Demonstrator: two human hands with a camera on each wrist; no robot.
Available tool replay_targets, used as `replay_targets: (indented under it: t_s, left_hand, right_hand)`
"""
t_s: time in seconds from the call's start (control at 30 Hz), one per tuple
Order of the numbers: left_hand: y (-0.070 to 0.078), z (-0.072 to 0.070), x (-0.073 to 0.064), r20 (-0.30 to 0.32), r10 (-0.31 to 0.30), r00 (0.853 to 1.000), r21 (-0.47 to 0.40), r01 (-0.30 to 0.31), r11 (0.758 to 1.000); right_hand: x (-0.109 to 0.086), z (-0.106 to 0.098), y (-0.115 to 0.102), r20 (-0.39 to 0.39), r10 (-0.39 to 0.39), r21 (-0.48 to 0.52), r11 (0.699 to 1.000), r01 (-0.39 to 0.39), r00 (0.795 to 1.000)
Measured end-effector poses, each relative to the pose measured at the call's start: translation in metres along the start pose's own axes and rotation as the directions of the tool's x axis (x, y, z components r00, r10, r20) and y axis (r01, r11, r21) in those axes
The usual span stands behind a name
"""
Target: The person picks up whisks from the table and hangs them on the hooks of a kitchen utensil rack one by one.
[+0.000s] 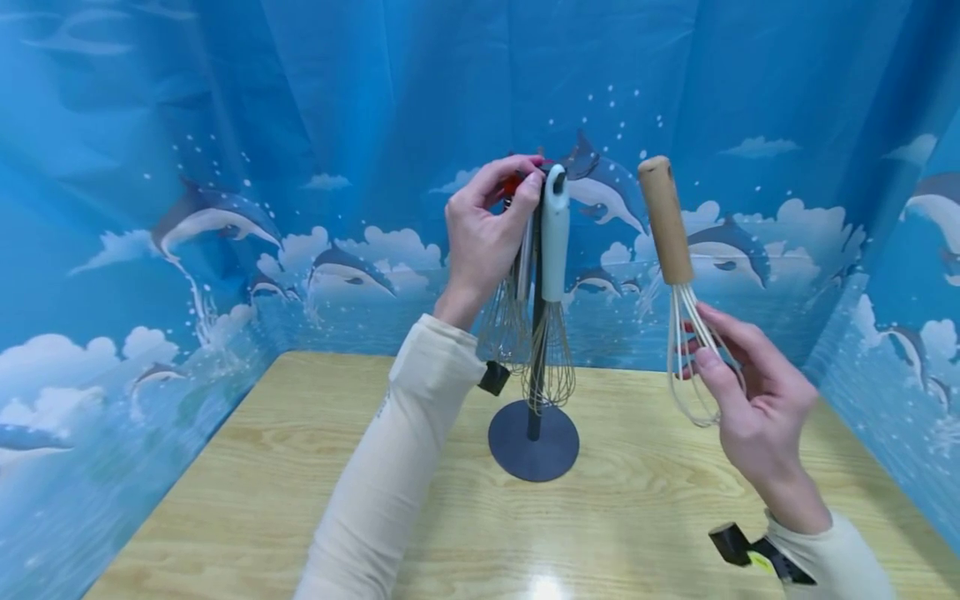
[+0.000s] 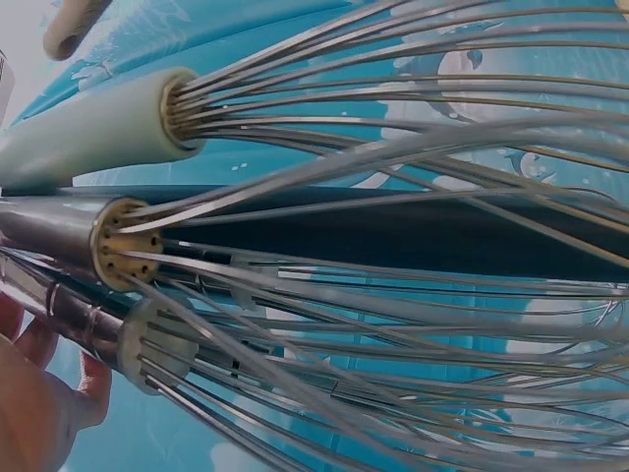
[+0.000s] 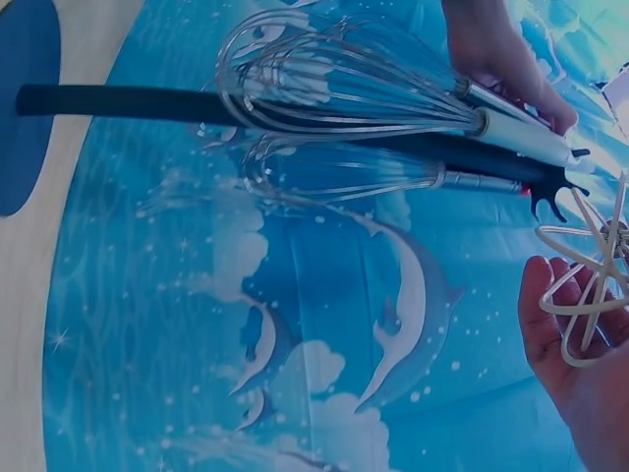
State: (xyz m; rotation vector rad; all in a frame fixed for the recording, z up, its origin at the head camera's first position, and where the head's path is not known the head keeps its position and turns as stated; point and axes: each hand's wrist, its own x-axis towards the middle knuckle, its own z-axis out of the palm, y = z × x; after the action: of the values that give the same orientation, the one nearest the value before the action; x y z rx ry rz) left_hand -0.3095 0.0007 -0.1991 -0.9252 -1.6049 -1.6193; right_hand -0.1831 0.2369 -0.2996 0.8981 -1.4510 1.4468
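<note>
My left hand [image 1: 487, 229] is at the top of a black whisk stand [image 1: 536, 333], its thumb and forefinger pinching near the hooks; the exact contact is partly hidden. Around the post hang a whisk with a pale blue handle [image 1: 555, 242] and several steel-handled whisks [image 2: 74, 320], some with red at the handle end. Off to the right, my right hand [image 1: 761, 392] holds a whisk with a wooden handle [image 1: 666, 221] by its pale wire loops. That handle points upward, apart from the stand. In the right wrist view its wires [image 3: 590, 285] show between thumb and fingers.
The stand's round black base [image 1: 513, 442] rests on a wood-grain table [image 1: 300, 467]. Behind and at both sides hangs a blue curtain [image 1: 465, 75] printed with dolphins and clouds. A small black camera [image 1: 729, 546] is strapped to the right wrist.
</note>
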Motion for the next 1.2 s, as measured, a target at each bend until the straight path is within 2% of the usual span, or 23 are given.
replay_targets:
  t_s: [0.2,0.5,0.73,0.97,1.2]
  left_hand:
    - [-0.001,-0.001,0.001,0.003,0.001,1.000,-0.005,-0.001,1.000]
    - [-0.008,-0.001,0.003,0.002,-0.037,0.999,-0.155,0.037,0.987]
    - [-0.007,0.000,0.004,0.009,-0.048,0.999,-0.181,0.049,0.982]
    - [-0.006,-0.001,0.004,0.019,-0.064,0.998,-0.186,0.067,0.980]
    - [-0.006,-0.002,0.003,0.026,-0.064,0.998,-0.174,0.067,0.982]
  right_hand:
    - [0.005,0.011,0.000,0.009,-0.013,0.006,1.000,0.013,1.000]
    - [0.009,0.026,0.002,0.041,-0.033,0.001,0.999,0.033,0.999]
    - [0.011,0.034,0.003,0.051,-0.008,-0.066,0.998,0.011,0.999]
    - [0.012,0.040,0.004,0.021,0.002,-0.207,0.978,0.003,1.000]
    - [0.010,0.040,0.005,0.031,0.021,-0.255,0.967,-0.013,0.999]
